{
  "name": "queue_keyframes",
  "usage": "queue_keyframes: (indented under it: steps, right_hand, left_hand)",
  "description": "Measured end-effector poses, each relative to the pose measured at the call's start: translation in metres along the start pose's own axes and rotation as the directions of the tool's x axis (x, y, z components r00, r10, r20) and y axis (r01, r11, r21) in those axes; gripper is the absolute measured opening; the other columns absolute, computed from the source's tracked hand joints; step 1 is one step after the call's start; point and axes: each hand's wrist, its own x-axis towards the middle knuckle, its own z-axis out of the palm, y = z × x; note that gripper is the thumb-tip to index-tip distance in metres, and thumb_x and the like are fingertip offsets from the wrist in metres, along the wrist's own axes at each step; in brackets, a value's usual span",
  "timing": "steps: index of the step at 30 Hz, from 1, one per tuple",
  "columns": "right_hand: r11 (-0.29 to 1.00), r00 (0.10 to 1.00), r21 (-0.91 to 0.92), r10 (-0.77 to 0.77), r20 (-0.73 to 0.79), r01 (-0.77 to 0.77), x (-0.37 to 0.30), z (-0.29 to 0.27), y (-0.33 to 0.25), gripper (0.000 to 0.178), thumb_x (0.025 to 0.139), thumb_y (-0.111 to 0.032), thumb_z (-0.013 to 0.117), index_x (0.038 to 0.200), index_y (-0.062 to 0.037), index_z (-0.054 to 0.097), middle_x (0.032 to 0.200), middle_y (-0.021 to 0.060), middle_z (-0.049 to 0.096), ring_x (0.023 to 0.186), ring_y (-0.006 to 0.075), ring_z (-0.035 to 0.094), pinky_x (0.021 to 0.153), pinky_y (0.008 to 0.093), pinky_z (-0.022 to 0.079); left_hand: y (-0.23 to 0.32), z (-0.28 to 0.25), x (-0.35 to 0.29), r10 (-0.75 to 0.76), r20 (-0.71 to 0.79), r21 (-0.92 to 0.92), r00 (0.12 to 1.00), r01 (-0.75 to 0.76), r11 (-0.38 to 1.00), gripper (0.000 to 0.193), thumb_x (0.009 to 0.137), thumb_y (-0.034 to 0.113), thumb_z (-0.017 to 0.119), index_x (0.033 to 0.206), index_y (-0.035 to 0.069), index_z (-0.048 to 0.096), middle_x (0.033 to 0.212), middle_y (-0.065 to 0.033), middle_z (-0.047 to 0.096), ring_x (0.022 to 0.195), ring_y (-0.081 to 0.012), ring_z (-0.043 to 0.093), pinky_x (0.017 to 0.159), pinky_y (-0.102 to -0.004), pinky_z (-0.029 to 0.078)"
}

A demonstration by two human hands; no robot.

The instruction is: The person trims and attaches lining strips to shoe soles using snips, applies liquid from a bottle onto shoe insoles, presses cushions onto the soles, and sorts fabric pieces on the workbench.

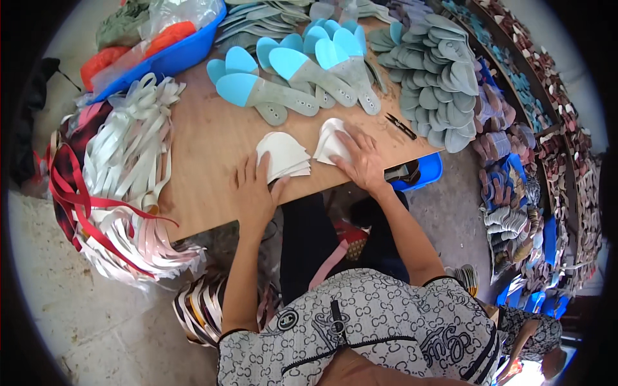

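Observation:
Two small stacks of white, round-topped pieces, like paper or thin fabric, lie near the table's front edge. Beside the left stack (283, 157), my left hand (253, 193) rests with fingers spread, its thumb at the stack's lower edge. My right hand (364, 164) lies over the side of the right stack (329, 143), fingers apart and pressing lightly on it. Beyond both, several grey insoles with light blue ends (290, 63) are spread in overlapping groups. A pair of black thread snips (402, 127) lies to the right of my right hand.
Tall piles of grey insoles (438, 83) fill the table's right side. White and red strips (129, 148) hang over the left edge. A blue basin (193, 55) stands at the far left, another blue container (428, 172) below the right edge. Loaded shelves (547, 128) line the right.

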Motion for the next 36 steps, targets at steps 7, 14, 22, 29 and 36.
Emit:
queue_keyframes:
  steps: [7,14,22,29,36]
  right_hand:
    - [0.998,0.999,0.047,-0.046,-0.028,0.047,-0.002,0.005,0.014,0.059,0.084,-0.045,0.062,0.129,-0.0069,0.054,0.137,0.0159,0.049,0.124,0.0337,0.046,0.103,0.0448,0.035]
    - [0.998,0.997,0.022,-0.061,-0.05,0.063,0.003,-0.001,0.016,0.059,0.083,-0.045,0.061,0.13,-0.0101,0.054,0.138,0.0157,0.048,0.126,0.0334,0.045,0.104,0.046,0.034]
    - [1.0,1.0,0.017,0.005,-0.029,-0.004,-0.012,0.004,-0.007,0.059,0.084,-0.047,0.06,0.128,-0.0088,0.053,0.134,0.0144,0.049,0.123,0.0321,0.045,0.105,0.0463,0.032]
    - [0.694,0.926,0.67,0.376,-0.026,-0.262,-0.006,-0.024,0.008,0.047,0.093,-0.034,0.055,0.127,-0.0018,0.051,0.129,0.0205,0.054,0.117,0.0363,0.052,0.097,0.0411,0.041]
    - [0.953,0.896,0.194,0.288,-0.337,-0.234,-0.019,-0.039,0.1,0.036,0.085,-0.012,0.058,0.117,0.0035,0.055,0.106,0.0253,0.06,0.094,0.0432,0.059,0.081,0.0458,0.048]
  left_hand:
    - [-0.001,0.006,0.004,0.009,-0.002,-0.022,1.0,-0.01,1.0,0.058,0.086,0.043,0.062,0.129,0.006,0.052,0.134,-0.0158,0.05,0.125,-0.0341,0.043,0.107,-0.0502,0.027]
    - [0.002,0.003,0.008,0.02,-0.062,0.003,0.998,-0.02,1.0,0.059,0.085,0.043,0.063,0.131,0.008,0.051,0.132,-0.0168,0.051,0.123,-0.0345,0.046,0.105,-0.0508,0.03]
    - [0.0,-0.001,-0.011,0.016,-0.058,-0.025,0.998,-0.017,1.0,0.061,0.082,0.043,0.066,0.129,0.006,0.053,0.132,-0.0194,0.05,0.122,-0.036,0.046,0.104,-0.0522,0.03]
    - [0.006,-0.005,0.005,0.007,-0.103,-0.011,0.995,-0.008,1.0,0.065,0.08,0.044,0.068,0.131,0.006,0.051,0.126,-0.0159,0.053,0.116,-0.0332,0.05,0.099,-0.0467,0.035]
    - [0.008,-0.003,0.0,0.014,-0.061,0.035,0.998,-0.012,0.999,0.058,0.08,0.04,0.07,0.125,0.005,0.057,0.127,-0.0157,0.052,0.118,-0.0316,0.049,0.101,-0.0454,0.033]
